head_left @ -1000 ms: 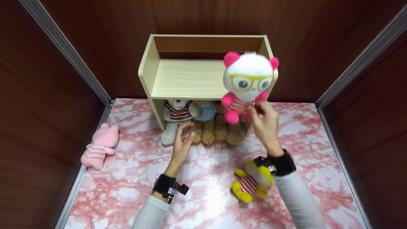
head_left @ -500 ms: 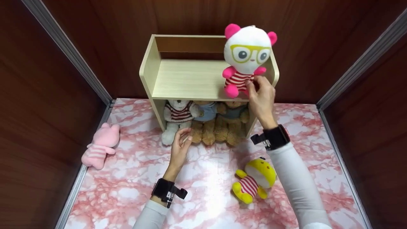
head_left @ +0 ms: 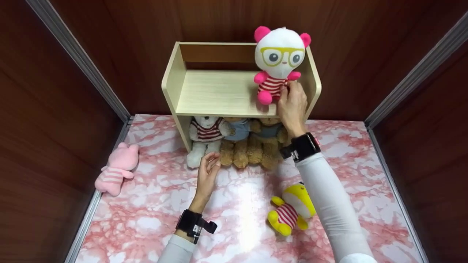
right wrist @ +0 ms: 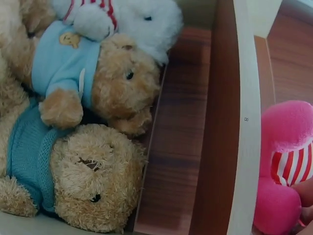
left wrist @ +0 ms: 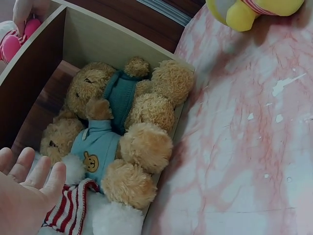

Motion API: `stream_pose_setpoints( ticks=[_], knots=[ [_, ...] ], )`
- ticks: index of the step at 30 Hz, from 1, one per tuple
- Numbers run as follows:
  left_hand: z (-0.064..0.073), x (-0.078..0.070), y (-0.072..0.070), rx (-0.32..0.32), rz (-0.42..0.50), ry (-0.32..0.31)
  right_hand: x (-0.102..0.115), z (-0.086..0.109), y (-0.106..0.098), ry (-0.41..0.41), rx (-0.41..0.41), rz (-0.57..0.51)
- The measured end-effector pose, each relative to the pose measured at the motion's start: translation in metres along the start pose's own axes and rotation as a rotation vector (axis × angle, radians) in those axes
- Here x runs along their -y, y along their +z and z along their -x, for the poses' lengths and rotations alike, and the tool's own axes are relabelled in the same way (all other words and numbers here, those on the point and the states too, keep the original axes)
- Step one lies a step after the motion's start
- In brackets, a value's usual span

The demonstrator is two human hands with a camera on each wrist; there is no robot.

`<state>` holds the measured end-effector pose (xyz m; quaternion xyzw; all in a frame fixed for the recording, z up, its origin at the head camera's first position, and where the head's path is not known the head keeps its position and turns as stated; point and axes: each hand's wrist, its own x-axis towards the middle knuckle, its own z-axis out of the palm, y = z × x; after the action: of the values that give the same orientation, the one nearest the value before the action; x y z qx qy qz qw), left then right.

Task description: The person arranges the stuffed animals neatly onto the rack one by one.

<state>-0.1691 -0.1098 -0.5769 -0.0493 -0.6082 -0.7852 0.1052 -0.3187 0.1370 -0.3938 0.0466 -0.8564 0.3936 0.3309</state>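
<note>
My right hand (head_left: 293, 104) grips the striped body of a pink and white panda plush (head_left: 280, 54) with yellow glasses. The panda is upright at the right end of the upper shelf (head_left: 215, 91); whether it bears on the board cannot be told. In the right wrist view its pink limbs (right wrist: 279, 205) show beyond the shelf edge. My left hand (head_left: 207, 175) holds nothing, its fingers loosely bent, in front of the lower compartment. Behind it sit a white bear (head_left: 206, 129) in a striped top, a brown bear (left wrist: 100, 147) in light blue and another brown bear (left wrist: 120, 98) in teal.
A pink plush (head_left: 116, 168) lies on the marbled floor (head_left: 157, 219) by the left wall. On the right, a yellow plush (head_left: 287, 213) in a striped top lies partly under my right forearm. Dark wooden walls enclose the sides and back.
My right hand has raised the panda from in front of the shelf unit to the upper shelf, then moved it slightly left and back. My left hand has dropped a little.
</note>
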Motion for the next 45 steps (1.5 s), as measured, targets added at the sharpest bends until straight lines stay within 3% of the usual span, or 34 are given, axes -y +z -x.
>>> stream_pose_setpoints(
  ticks=[10,21,31,37,45],
  knots=[
    [0.004,0.006,0.002,-0.004,0.012,-0.022,-0.006,-0.015,0.008,0.150,0.023,0.077],
    [0.007,0.010,0.001,0.008,0.011,-0.021,-0.009,-0.017,0.012,0.184,0.034,0.095],
    [0.008,0.010,-0.004,-0.011,-0.013,-0.013,-0.009,-0.005,0.013,0.196,0.032,0.065],
    [0.008,0.010,-0.011,-0.028,-0.014,0.005,-0.003,0.012,0.007,0.140,0.022,-0.006],
    [0.008,0.010,-0.022,-0.031,-0.028,0.003,0.002,0.045,-0.001,-0.183,-0.092,-0.060]
  ],
)
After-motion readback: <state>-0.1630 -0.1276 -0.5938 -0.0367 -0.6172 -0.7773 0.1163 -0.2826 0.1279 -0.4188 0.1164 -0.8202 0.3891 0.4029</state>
